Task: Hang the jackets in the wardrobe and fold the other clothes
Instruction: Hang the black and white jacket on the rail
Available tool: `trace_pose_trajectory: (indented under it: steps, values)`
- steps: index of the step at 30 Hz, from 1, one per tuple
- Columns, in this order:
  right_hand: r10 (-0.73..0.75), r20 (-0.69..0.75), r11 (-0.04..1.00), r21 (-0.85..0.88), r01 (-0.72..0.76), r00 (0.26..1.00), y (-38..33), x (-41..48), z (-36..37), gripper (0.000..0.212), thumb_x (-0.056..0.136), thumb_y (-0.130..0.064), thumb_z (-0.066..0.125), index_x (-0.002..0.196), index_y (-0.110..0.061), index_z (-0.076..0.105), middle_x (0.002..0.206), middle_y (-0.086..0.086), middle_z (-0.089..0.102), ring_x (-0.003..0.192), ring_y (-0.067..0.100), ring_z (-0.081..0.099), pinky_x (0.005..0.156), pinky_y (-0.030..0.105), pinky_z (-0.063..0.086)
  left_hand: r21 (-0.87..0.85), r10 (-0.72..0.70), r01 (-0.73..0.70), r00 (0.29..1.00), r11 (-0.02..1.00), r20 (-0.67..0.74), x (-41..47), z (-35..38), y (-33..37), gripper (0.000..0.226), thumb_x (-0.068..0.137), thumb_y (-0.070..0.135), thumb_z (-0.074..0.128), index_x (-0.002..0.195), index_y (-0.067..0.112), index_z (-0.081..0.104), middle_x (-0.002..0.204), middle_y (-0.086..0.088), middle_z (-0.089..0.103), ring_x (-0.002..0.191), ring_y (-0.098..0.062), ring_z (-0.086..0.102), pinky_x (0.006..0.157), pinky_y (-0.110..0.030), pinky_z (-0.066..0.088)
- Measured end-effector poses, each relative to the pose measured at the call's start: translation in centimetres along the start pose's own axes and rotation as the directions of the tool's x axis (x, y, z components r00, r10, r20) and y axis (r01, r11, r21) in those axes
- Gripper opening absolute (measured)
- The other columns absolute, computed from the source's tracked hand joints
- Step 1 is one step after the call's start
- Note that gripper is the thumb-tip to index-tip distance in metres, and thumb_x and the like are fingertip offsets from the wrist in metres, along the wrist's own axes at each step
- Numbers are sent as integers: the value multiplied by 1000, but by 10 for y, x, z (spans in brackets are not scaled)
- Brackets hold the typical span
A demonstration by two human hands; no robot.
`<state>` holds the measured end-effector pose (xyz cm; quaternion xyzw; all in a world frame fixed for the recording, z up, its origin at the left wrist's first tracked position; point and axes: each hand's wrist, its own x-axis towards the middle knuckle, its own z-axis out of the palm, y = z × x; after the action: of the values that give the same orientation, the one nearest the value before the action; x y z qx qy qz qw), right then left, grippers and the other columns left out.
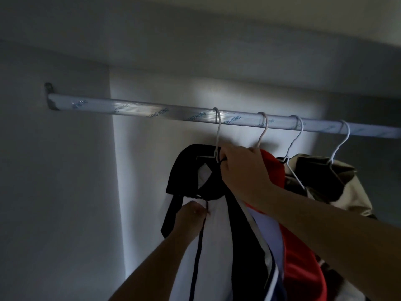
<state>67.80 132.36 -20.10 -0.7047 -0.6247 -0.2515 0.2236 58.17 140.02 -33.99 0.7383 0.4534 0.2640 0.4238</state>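
A black-and-white jacket (217, 231) hangs on a white wire hanger (217, 135) hooked over the wardrobe rail (134, 107). My right hand (240, 170) grips the hanger at its neck, just under the hook. My left hand (191, 218) pinches the jacket's front by the zip, below the black collar. To the right hang a red jacket (301, 268) and a beige-and-dark jacket (338, 179), each on its own wire hanger.
The rail runs from a bracket (51, 96) on the left wardrobe wall to the right edge of view. Its left stretch carries no hangers. A shelf or ceiling panel (195, 51) lies close above the rail.
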Motion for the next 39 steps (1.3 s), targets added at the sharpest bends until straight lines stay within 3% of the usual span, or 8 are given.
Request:
trace_pose_trajectory:
  steps: [9,15,20,24,27,32,36,39]
  values:
    - [132,0,991,3,-132,991,10,-5,-14,9,87,-14,44,84,-22,47,84,-3,58,82,18,50,87,35,30,-212,-30,46,997,976,76,-9,9,4,32,94,9,44,62,15,43,60,-2,47,57,-19,45,58,-29,36]
    - [-466,-5,851,-278,446,885,-9,-35,-15,43,56,-14,76,97,-13,63,90,7,61,78,25,58,68,34,45,-413,-97,85,995,907,-9,-33,-14,-20,18,94,8,50,81,1,60,60,-4,61,41,-9,48,48,-23,42]
    - [-491,332,703,-395,591,806,-21,-45,6,25,70,-25,72,94,-19,67,86,1,65,74,18,61,70,28,45,-471,-138,91,988,878,-66,-48,-56,-42,15,89,7,61,78,-3,65,59,-7,65,41,-11,48,43,-20,40]
    - [-367,462,906,-20,423,807,-41,-52,32,49,93,-18,51,138,-19,33,93,2,56,72,15,56,56,23,40,-415,-142,88,985,906,-100,-50,-76,-42,14,88,6,61,77,-2,65,58,-7,65,41,-12,48,42,-21,38]
    - [-275,361,912,392,122,891,-49,-52,50,41,90,-14,53,127,-25,37,64,-6,44,49,6,41,43,17,34,-299,-121,68,979,952,-163,-49,-83,-41,15,88,9,59,76,1,65,60,-4,66,38,-8,49,42,-19,38]
    - [-327,347,933,268,242,879,-56,-55,74,52,98,-16,46,143,-38,35,122,-4,56,86,5,59,71,12,49,-353,-149,87,977,931,-150,-49,-86,-42,18,88,7,60,71,3,64,55,-3,62,35,-9,49,37,-18,35]
    - [-234,323,972,73,223,917,-66,-52,91,38,101,-20,41,138,-30,46,137,1,42,102,19,59,82,27,51,109,180,-155,942,982,-285,-49,-85,-50,26,92,13,58,69,2,60,59,-7,61,47,-15,55,45,-30,47]
    - [-268,230,963,98,251,936,-71,-51,93,25,97,-17,51,115,-23,68,110,0,63,89,17,64,66,25,52,498,524,-348,808,794,-271,-53,-88,-58,25,90,14,64,66,8,59,54,1,53,45,-7,47,44,-20,41]
